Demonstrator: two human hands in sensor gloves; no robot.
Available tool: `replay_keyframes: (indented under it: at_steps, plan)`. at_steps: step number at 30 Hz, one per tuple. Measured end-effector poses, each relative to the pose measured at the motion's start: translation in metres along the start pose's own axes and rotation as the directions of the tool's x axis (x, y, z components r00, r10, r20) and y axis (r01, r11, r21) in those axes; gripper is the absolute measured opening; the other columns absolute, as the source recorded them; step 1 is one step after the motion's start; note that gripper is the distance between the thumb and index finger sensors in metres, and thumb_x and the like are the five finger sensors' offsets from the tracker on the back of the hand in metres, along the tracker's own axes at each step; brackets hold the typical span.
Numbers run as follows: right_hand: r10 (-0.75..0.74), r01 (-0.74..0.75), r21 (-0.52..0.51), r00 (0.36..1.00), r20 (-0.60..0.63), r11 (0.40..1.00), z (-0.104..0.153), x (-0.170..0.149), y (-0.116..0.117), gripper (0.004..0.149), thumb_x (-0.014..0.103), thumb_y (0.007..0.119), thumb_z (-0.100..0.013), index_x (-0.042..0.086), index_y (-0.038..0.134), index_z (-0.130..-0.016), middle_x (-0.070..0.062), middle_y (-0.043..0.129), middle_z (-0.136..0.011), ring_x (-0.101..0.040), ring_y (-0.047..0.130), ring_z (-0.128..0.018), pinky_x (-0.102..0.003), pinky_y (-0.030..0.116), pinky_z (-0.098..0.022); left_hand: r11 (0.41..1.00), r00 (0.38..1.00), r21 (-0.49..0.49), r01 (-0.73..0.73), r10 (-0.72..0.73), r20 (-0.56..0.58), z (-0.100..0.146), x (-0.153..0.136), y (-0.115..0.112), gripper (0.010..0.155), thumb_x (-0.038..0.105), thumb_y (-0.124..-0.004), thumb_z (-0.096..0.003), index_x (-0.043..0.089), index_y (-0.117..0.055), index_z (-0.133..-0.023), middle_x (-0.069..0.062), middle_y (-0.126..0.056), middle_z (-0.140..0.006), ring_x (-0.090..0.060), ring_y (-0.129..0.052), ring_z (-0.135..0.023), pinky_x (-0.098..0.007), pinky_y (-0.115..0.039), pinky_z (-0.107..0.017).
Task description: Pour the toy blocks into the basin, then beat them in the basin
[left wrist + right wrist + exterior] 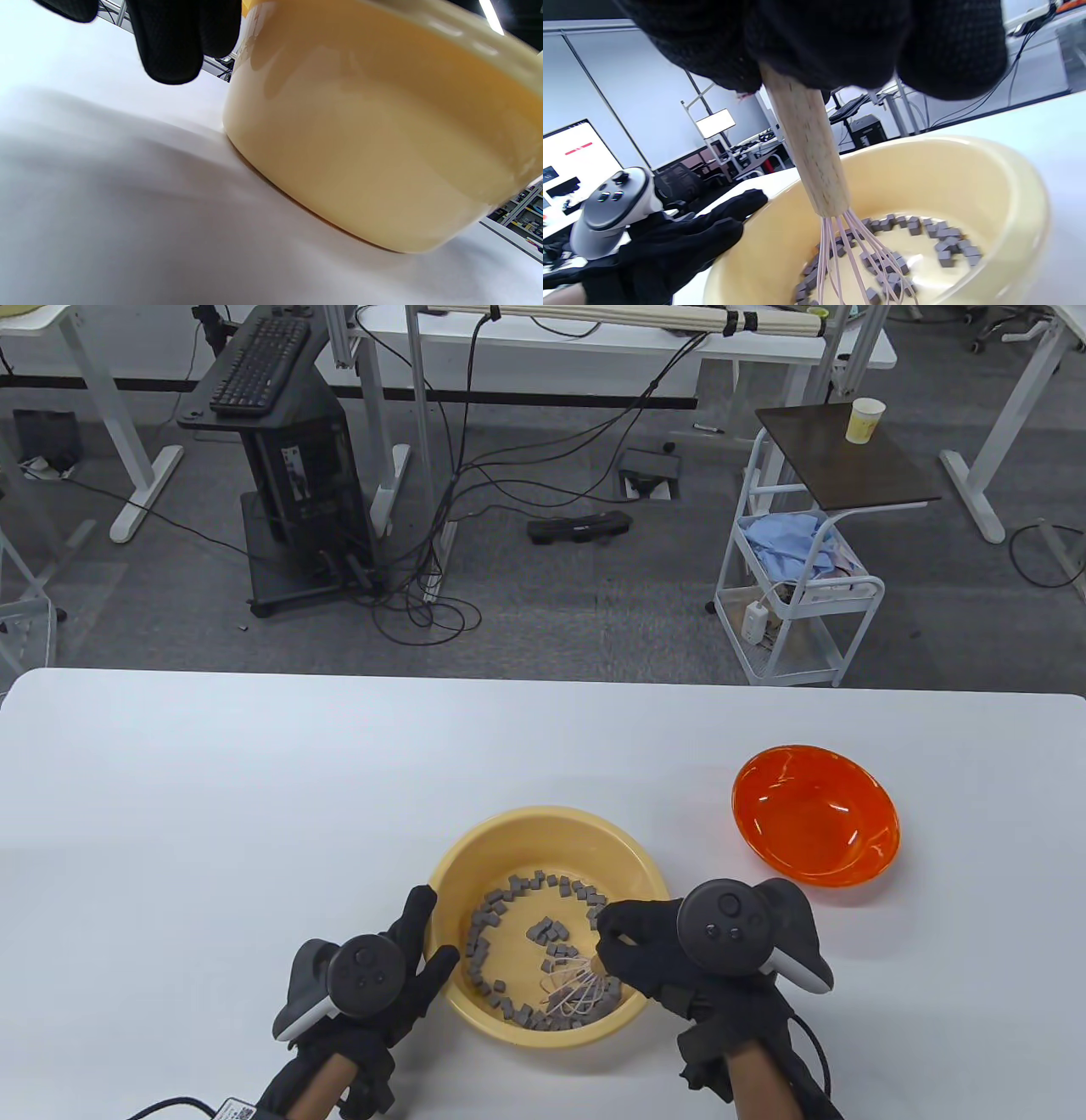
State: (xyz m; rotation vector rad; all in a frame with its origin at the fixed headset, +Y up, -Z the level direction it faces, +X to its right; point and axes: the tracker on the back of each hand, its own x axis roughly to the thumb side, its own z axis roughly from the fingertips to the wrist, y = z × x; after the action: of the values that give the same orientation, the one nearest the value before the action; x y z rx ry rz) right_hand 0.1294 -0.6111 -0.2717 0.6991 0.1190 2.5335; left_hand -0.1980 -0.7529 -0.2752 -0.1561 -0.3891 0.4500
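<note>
Closest to us, our left hand (pixel 373 976) sits at the near-left of the yellow basin (pixel 475 848), fingers straight and spread, laid flat against the outside of its wall and rim. In the left wrist view those black fingertips (pixel 172 46) hang beside the pale wall of the basin, which stands flat on the white table (pixel 254 780). The right wrist view confirms it: palm against the side, nothing pinched.

Over on the other side, our right hand (pixel 670 950) is curled tight around the wooden handle of the whisk (pixel 810 140), holding it nearly upright over the near-right part of the basin. Its thin pinkish wires (pixel 573 984) fan out below the handle and reach down among the blocks on the floor of the basin.

And the small grey toy blocks (pixel 509 899) are all inside the basin: a ring of them lies along the foot of the wall, a little cluster sits near the middle, and more are around the whisk wires.

Moving further out, to the right and a little beyond the basin, an orange bowl (pixel 814 814) stands well apart from it, with nothing visible inside.

Beyond the far table edge we see a white trolley (pixel 797 585) and a black stand carrying a keyboard (pixel 259 364).
</note>
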Motion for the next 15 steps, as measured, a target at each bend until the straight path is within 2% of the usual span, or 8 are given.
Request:
replay_keyframes:
  at_steps: [15]
  plan:
    - [0.167,-0.177,-0.106,0.981,-0.100,0.978,0.0035,0.0003,-0.0039,0.041,0.031,0.081,-0.066,0.001,0.082,-0.094,-0.019,0.089,-0.053,-0.019,0.090,-0.027,-0.051,0.083,-0.042,1.000,1.000,-0.011,-0.001,0.001,-0.004,-0.0002,-0.0002,0.0009,0.077,0.049,-0.042,-0.0703,-0.005,-0.014,-0.117,-0.037,-0.055,-0.118,-0.055,-0.078,-0.099,-0.083,-0.052,-0.066]
